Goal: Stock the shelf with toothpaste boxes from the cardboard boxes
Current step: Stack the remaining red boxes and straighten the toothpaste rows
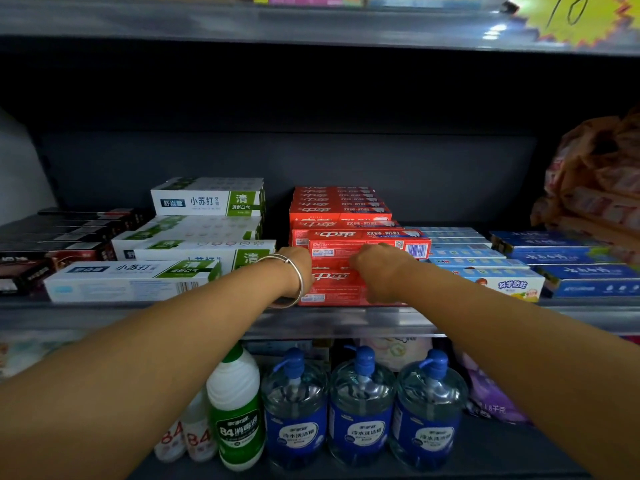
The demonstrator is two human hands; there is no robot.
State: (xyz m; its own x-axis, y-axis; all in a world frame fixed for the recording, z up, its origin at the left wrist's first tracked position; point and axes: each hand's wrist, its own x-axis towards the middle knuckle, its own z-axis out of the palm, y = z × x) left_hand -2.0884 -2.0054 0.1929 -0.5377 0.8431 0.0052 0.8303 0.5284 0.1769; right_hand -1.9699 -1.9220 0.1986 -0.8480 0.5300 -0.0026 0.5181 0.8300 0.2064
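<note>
Red toothpaste boxes [341, 209] are stacked in the middle of the dark shelf [346, 322]. Both arms reach in to the front of that stack. My left hand [296, 263], with a silver bangle on the wrist, rests against the left end of the front red boxes [334, 282]. My right hand [379, 268] curls over those same boxes from the right, fingers bent onto them. The fingertips of both hands are hidden behind the hands. No cardboard box is in view.
White-and-green toothpaste boxes [194, 251] lie left of the red stack, black boxes [62, 237] further left. Blue boxes [485, 268] and an orange plastic bag [595, 188] fill the right. On the lower shelf stand blue pump bottles [360, 410] and a green-labelled white bottle [237, 410].
</note>
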